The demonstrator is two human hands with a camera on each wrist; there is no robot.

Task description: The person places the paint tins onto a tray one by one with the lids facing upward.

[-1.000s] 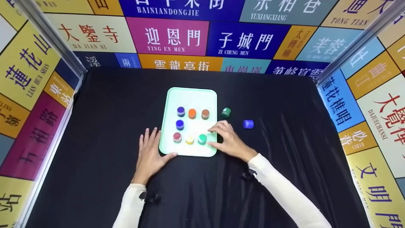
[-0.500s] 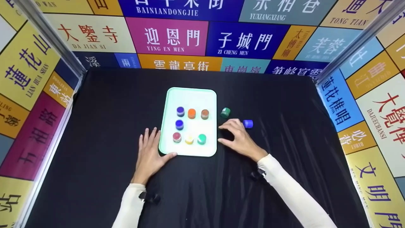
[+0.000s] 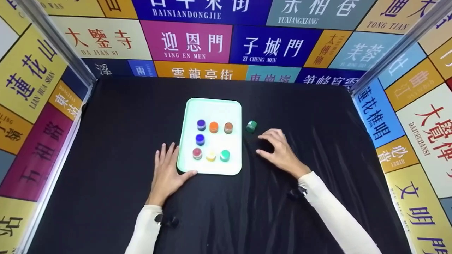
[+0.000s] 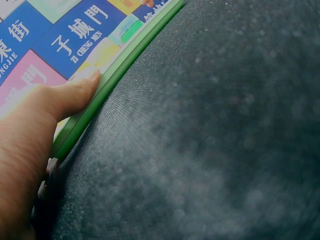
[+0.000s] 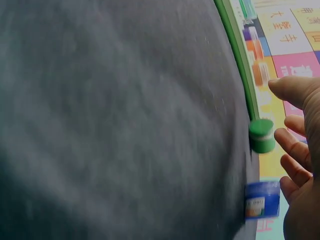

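The left hand [image 3: 167,180] lies at the pale green tray [image 3: 213,109], fingers spread along its left side and thumb on the near rim. On the tray stand several small paint jars: purple [image 3: 201,125], orange [image 3: 213,127], brown [image 3: 228,127], blue [image 3: 200,139], dark pink [image 3: 197,153], yellow [image 3: 210,155] and light green [image 3: 225,155]. The right hand [image 3: 280,151] hovers right of the tray, fingers loosely bent, nothing between them. A dark green jar [image 3: 251,126] lies tipped near its fingertips. Another blue jar [image 5: 262,200] shows beside its fingers in the right wrist view, hidden in the head view.
A black cloth [image 3: 134,116] with wrinkles covers the table. Printed panels [image 3: 187,42] with large characters enclose the back and sides, joined by metal corner posts [image 3: 395,46].
The right hand has withdrawn from the light green jar on the tray and moved right, now covering the loose blue jar in the head view. The left hand has stayed in place.
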